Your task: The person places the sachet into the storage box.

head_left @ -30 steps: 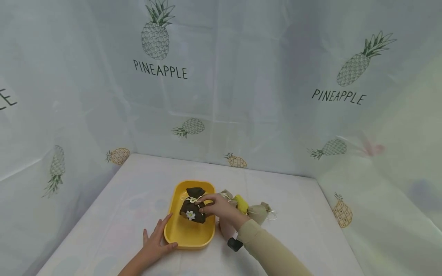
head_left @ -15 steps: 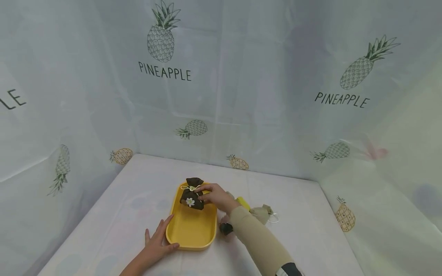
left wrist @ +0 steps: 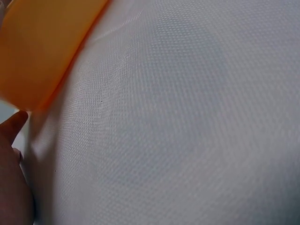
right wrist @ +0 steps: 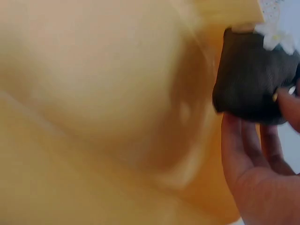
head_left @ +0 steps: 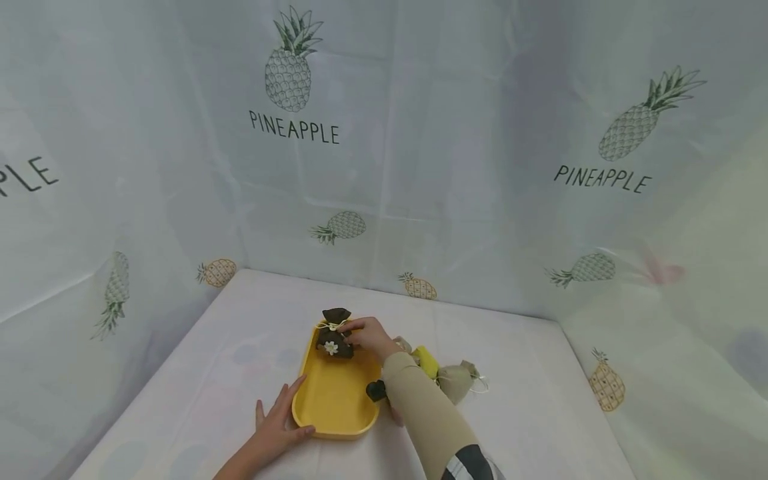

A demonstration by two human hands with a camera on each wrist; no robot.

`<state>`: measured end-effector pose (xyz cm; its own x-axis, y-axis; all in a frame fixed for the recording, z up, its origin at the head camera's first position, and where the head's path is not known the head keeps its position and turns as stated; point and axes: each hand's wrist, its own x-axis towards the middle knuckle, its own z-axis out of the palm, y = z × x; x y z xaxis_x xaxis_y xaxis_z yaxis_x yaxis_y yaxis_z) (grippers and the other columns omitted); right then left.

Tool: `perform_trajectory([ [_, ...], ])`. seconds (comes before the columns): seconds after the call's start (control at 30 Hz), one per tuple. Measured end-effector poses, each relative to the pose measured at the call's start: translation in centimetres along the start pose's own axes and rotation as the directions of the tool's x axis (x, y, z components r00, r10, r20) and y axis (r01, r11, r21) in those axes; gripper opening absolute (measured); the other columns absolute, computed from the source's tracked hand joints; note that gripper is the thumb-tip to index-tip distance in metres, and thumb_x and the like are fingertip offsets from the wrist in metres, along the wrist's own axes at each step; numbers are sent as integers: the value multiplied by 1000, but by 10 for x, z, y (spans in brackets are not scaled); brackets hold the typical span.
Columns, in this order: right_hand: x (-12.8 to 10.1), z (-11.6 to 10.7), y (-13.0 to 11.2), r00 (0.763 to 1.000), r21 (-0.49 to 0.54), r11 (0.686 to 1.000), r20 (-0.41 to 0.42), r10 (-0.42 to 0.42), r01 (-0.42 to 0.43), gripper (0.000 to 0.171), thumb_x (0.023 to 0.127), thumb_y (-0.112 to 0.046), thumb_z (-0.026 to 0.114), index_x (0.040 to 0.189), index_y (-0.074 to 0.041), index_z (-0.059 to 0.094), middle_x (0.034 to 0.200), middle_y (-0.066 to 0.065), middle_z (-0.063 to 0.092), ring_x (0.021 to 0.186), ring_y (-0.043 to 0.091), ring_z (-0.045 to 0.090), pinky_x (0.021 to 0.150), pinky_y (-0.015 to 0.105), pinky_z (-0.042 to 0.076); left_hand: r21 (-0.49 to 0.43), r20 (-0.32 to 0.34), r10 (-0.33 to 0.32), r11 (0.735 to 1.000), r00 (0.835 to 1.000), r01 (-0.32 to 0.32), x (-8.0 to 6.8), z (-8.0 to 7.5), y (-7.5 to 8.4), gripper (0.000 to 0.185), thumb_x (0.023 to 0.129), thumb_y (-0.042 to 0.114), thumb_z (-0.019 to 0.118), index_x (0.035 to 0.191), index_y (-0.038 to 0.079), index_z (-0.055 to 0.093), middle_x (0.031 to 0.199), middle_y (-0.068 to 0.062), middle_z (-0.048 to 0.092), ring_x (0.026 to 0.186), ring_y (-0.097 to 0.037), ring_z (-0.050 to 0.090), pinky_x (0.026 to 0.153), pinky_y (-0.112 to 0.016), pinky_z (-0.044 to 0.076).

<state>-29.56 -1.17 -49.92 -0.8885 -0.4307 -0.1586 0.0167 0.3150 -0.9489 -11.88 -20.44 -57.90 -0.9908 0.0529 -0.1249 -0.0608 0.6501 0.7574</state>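
Note:
A dark brown drawstring pouch (head_left: 332, 341) with a white flower and pale cord is in my right hand (head_left: 370, 336), over the far left end of a yellow tray (head_left: 336, 404). The right wrist view shows my thumb on one side of the pouch (right wrist: 251, 75) and fingers beneath it. Its underside appears above the tray floor. My left hand (head_left: 277, 427) lies at the tray's near left corner, fingers spread, with fingertips touching the rim. In the left wrist view, one fingertip meets the tray's orange-looking outer wall (left wrist: 42, 51).
Right of the tray lie a beige pouch (head_left: 457, 381) with a cord, a yellow item (head_left: 427, 362) and another beige piece (head_left: 403, 344), partly behind my right forearm. A pineapple-printed curtain (head_left: 447, 167) hangs around the white table (head_left: 510, 393).
My right hand has carried the brown pouch away from me, toward the tray's far end. My left hand has stayed at the tray's corner. The head view has shifted slightly.

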Motion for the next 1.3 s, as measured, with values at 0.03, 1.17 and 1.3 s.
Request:
perform_trajectory([
  [0.03,2,1,2,1000,-23,1000,-23,1,-1,24,85,10,66,103,-3,77,121,10,63,92,22,63,75,38,56,0,1,8,1000,1000,-8,0,0,0,99,83,49,73,157,18,15,158,-22,21,143,-48,6,99,-70,-21],
  [1.17,15,-19,11,992,-184,983,126,27,-3,44,76,4,77,116,-14,73,121,3,66,115,20,57,102,38,43,-12,-16,67,998,998,-67,2,3,-7,97,85,47,71,158,21,13,158,-20,21,143,-49,9,98,-72,-19],
  [1.3,10,-27,5,983,-227,973,184,3,40,46,77,-2,80,120,-15,71,122,0,65,116,21,57,103,38,42,-9,-15,65,998,998,-65,2,3,-6,97,85,47,71,158,21,13,158,-20,21,143,-50,10,98,-73,-18],
])
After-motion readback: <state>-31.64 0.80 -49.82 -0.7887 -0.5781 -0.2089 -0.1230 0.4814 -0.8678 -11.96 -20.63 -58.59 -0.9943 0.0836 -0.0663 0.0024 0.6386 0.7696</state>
